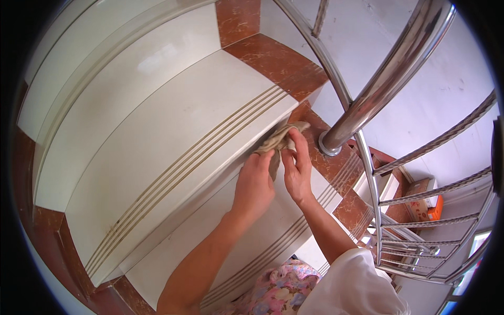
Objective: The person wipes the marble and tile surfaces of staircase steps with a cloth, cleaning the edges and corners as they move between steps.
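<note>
A beige cloth (278,138) is bunched between both hands, under the front edge of a white stair tread (169,130). My left hand (255,185) grips the lower left part of the cloth, its fingertips against the stair riser. To the right, my right hand (298,165) pinches the cloth's upper end with thumb and fingers. One fold hangs down between the hands towards the lower tread (189,244). The parts of the cloth behind the fingers are hidden. Brown grooved lines run along the front of the tread.
A thick steel post (370,90) stands right of my hands, its base collar on the red-brown marbled border (330,167). Twisted metal balusters (433,138) follow on the right. Cardboard boxes (417,201) and an orange box (435,210) lie further down, beyond the railing.
</note>
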Tool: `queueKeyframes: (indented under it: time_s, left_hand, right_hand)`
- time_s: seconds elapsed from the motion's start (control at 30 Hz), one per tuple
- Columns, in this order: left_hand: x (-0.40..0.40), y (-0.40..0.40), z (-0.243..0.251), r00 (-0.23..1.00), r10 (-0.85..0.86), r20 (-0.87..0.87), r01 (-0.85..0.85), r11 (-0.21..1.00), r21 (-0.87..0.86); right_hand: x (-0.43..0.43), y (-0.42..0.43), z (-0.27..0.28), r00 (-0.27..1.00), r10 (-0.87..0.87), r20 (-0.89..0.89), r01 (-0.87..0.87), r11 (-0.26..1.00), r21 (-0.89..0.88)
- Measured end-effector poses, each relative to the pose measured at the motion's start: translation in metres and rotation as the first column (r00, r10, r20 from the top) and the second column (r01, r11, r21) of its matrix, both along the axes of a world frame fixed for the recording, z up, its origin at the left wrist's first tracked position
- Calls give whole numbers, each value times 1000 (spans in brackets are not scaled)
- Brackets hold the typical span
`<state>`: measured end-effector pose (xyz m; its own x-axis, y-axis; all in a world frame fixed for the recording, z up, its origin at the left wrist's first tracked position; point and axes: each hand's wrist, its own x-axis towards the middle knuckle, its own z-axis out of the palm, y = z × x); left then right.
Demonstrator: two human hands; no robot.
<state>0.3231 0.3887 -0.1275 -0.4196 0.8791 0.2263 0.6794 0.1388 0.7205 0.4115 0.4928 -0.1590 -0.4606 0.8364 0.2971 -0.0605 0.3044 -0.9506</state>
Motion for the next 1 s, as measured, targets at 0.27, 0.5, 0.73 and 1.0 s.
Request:
queueKeyframes:
  time_s: [0.27,0.5,0.73,1.0]
  left_hand:
    - [24,43,31,978,-26,-206,38,998,57]
    - [21,70,-53,934,-162,-319,166,986,-14]
    - [5,58,-78,925,-244,-291,205,966,-158]
    - [10,-81,-65,990,56,-130,-63,997,-50]
  right_hand:
    - [15,61,-7,935,-297,192,219,912,346]
    - [-26,132,-65,475,-408,780,72,901,428]
    - [-30,115,-82,480,-484,732,34,844,536]
    - [-38,-34,-68,396,-349,849,-293,829,477]
